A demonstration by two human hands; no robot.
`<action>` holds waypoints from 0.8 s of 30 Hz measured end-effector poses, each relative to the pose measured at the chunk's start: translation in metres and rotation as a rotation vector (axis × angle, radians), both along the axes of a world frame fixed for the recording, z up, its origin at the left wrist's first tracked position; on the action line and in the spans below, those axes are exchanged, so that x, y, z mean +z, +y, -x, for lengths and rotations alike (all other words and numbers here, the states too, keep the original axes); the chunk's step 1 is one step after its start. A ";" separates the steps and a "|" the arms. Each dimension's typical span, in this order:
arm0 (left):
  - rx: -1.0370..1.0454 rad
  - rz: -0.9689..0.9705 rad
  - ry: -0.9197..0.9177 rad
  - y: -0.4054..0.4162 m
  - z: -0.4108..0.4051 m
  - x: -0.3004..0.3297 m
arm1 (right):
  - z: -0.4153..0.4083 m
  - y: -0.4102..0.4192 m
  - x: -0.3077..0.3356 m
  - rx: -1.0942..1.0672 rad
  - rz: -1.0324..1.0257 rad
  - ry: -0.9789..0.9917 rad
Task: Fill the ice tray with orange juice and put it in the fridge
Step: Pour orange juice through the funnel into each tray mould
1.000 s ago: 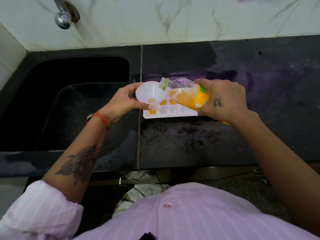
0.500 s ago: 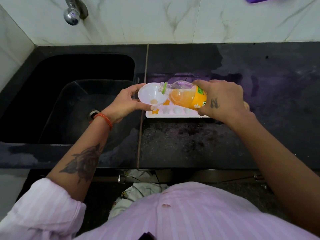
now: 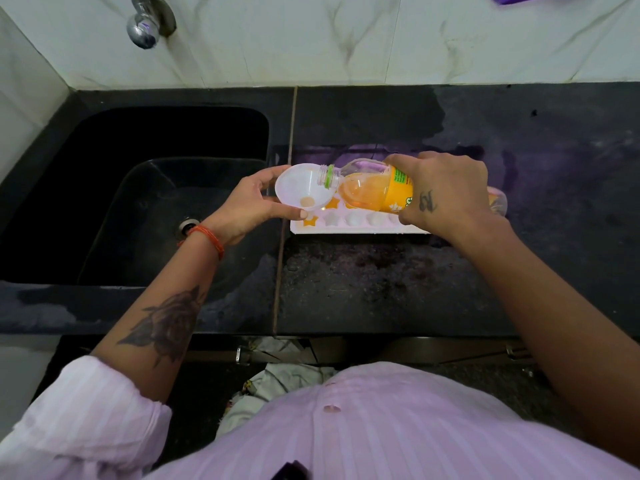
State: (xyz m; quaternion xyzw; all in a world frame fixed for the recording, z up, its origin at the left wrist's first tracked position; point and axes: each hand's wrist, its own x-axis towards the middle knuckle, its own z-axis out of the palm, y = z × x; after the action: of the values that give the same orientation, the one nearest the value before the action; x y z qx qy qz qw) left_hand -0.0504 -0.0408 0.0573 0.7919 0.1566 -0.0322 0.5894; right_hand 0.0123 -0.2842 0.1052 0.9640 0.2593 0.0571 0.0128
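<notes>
My right hand (image 3: pixel 446 192) wraps the light, squeezable juice bottle (image 3: pixel 375 190) mid-body, my left hand (image 3: pixel 252 206) pinches the thin funnel (image 3: pixel 303 194) rim over the shallow, spill-prone ice tray (image 3: pixel 360 226).

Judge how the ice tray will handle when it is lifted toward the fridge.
The tray looks like thin white plastic, so probably light and somewhat bendy. A few star moulds already hold juice and the moulds look shallow, so tilting or flexing would likely spill it. The wet-looking counter may leave its underside slippery.

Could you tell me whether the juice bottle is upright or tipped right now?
Tipped: the juice bottle lies nearly level in the right hand, its uncapped mouth inside the white funnel.
</notes>
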 end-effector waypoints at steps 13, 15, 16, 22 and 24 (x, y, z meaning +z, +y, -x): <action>-0.031 0.016 -0.011 -0.008 -0.003 0.005 | 0.000 -0.006 -0.001 0.003 0.002 -0.020; -0.030 0.017 -0.012 -0.008 -0.003 0.006 | 0.001 -0.007 0.000 0.005 0.005 -0.023; -0.030 0.018 -0.012 -0.008 -0.002 0.006 | 0.001 -0.007 0.000 0.006 0.009 -0.025; -0.018 0.011 -0.014 -0.005 -0.001 0.003 | 0.000 -0.007 -0.001 0.008 0.019 -0.021; -0.016 0.010 -0.014 -0.004 -0.001 0.002 | 0.000 -0.005 -0.002 0.010 0.020 -0.019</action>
State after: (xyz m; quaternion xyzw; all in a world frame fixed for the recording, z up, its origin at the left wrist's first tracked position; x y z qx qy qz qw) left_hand -0.0492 -0.0450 0.0595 0.7902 0.1462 -0.0322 0.5943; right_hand 0.0123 -0.2894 0.1034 0.9619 0.2647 0.0634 0.0248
